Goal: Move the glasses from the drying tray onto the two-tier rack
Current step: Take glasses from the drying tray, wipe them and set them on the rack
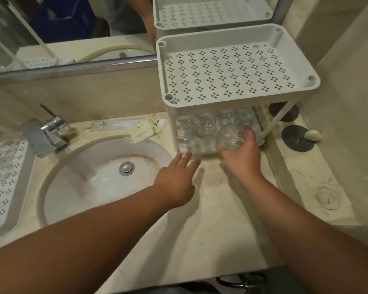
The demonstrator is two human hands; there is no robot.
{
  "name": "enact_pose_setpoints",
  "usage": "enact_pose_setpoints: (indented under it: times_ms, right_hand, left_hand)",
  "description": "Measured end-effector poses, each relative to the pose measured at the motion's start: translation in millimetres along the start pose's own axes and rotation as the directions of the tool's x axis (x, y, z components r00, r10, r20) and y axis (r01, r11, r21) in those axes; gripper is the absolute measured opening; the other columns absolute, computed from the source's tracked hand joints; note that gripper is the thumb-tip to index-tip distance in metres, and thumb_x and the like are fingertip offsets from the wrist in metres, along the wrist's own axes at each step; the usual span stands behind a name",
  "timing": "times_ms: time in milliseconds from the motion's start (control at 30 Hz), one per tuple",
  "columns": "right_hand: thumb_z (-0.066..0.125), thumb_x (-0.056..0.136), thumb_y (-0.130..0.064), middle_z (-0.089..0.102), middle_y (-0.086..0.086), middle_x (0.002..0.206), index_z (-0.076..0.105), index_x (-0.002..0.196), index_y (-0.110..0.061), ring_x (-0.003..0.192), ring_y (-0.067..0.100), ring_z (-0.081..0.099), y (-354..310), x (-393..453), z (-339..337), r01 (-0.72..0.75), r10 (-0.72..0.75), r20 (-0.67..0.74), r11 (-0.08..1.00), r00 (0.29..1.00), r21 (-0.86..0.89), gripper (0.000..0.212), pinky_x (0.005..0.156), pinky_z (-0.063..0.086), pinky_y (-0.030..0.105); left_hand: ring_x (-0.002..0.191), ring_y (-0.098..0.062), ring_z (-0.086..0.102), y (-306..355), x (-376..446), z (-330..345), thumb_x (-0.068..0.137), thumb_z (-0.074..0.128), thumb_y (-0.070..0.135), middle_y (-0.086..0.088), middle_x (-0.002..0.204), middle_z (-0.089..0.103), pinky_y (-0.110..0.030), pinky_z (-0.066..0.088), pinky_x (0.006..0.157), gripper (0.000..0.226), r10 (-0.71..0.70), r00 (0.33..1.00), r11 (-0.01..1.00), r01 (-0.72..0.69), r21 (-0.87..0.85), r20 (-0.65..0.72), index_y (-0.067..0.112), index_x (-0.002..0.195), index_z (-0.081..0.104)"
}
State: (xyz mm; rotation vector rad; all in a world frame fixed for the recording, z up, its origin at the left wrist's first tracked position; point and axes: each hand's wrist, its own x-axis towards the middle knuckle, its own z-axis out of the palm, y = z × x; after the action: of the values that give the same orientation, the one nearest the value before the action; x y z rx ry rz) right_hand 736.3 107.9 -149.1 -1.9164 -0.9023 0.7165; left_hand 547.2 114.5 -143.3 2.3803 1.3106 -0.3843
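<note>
White plastic rack [238, 66] stands by the sink [106, 177], its top tier bare, several glasses [204, 124] already on the lower tier. At far left, the drying tray [6, 187] seems to keep a few more. Right hand [240, 153] grasps one glass [229, 136] at the lower tier's front; left hand [176, 179] reaches out, fingers released.

No legible text anywhere. Small print on white sachet [106, 125] and on pale yellow packet [144, 130], both lying on tabletop [200, 230] behind sink [89, 179]: too small and blurred to read.
</note>
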Motion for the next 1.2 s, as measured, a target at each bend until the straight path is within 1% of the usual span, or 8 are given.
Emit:
enact_pose_setpoints:
  times_ms: [133,333,400,500,567,667,1000,1200]
  right_hand:
    - [0.083,0.074,-0.021,0.049,0.000,0.138,0.036,0.144,-0.023,0.124,0.018,0.050,13,18,8,0.024,-0.025,-0.042,1.000,0.999,-0.010,0.084,0.099,0.041,0.025]
    - [0.085,0.074,-0.023,0.049,0.003,0.138,0.037,0.142,-0.023,0.124,0.020,0.050,22,53,21,-0.033,0.031,-0.035,0.998,0.999,-0.054,0.083,0.095,0.039,0.022]
    - [0.084,0.075,-0.024,0.049,0.003,0.141,0.034,0.145,-0.021,0.126,0.022,0.050,26,61,23,-0.043,0.040,-0.031,0.995,0.999,-0.092,0.086,0.091,0.039,0.022]
    - [0.082,0.076,-0.026,0.049,0.002,0.142,0.033,0.146,-0.021,0.125,0.020,0.051,32,66,24,-0.027,0.024,-0.026,0.992,0.999,-0.124,0.085,0.085,0.037,0.019]
    - [0.081,0.077,-0.027,0.050,0.002,0.140,0.035,0.144,-0.021,0.121,0.020,0.053,33,69,25,-0.022,0.020,-0.014,0.991,1.000,-0.132,0.083,0.082,0.037,0.018]
    - [0.082,0.075,-0.027,0.052,0.006,0.137,0.036,0.142,-0.021,0.114,0.020,0.055,36,73,29,-0.018,0.018,0.001,0.990,1.000,-0.141,0.081,0.079,0.037,0.019]
    - [0.081,0.075,-0.025,0.044,0.006,0.144,0.030,0.149,-0.024,0.124,0.024,0.052,39,75,32,-0.017,0.024,0.039,0.983,0.999,-0.182,0.090,0.086,0.039,0.021]
    - [0.074,0.081,-0.031,0.036,0.015,0.136,0.031,0.147,-0.024,0.105,0.024,0.052,35,77,25,-0.031,0.051,0.056,0.948,0.997,-0.316,0.079,0.078,0.035,0.019]
  left_hand:
    - [0.153,-0.024,0.000,0,20,0,0.095,0.054,0.030,0.002,0.167,-0.004,-0.048,0.040,0.108,0.078,-0.003,0.999,0.995,-0.002,0.104,0.047,0.032,0.157,0.007]
    - [0.152,-0.024,0.013,3,34,0,0.093,0.055,0.026,0.004,0.167,0.006,-0.047,0.041,0.104,0.079,-0.054,0.994,0.995,0.046,0.088,0.098,0.033,0.157,0.009]
    - [0.150,-0.025,0.020,7,37,-2,0.091,0.055,0.024,0.003,0.165,0.015,-0.046,0.045,0.101,0.079,-0.063,0.992,0.995,0.054,0.089,0.108,0.031,0.156,0.012]
    - [0.136,-0.029,0.042,12,42,-10,0.088,0.057,0.029,-0.001,0.153,0.036,-0.045,0.053,0.092,0.073,-0.062,0.990,0.993,0.049,0.103,0.127,0.027,0.153,0.025]
    - [0.130,-0.027,0.049,11,45,-17,0.087,0.057,0.034,0.001,0.148,0.043,-0.044,0.053,0.092,0.070,-0.049,0.988,0.993,0.034,0.110,0.144,0.025,0.152,0.031]
    - [0.134,-0.026,0.046,7,47,-23,0.087,0.057,0.037,0.003,0.152,0.040,-0.043,0.050,0.099,0.072,-0.045,0.984,0.994,0.028,0.101,0.170,0.026,0.153,0.031]
    - [0.142,-0.025,0.037,6,44,-25,0.086,0.057,0.035,0.001,0.159,0.032,-0.040,0.043,0.108,0.076,-0.015,0.982,0.998,0.002,0.069,0.186,0.025,0.155,0.028]
    - [0.142,-0.024,0.038,5,45,-29,0.086,0.056,0.034,0.003,0.159,0.032,-0.040,0.044,0.107,0.075,-0.017,0.980,0.997,0.002,0.078,0.198,0.027,0.155,0.027]
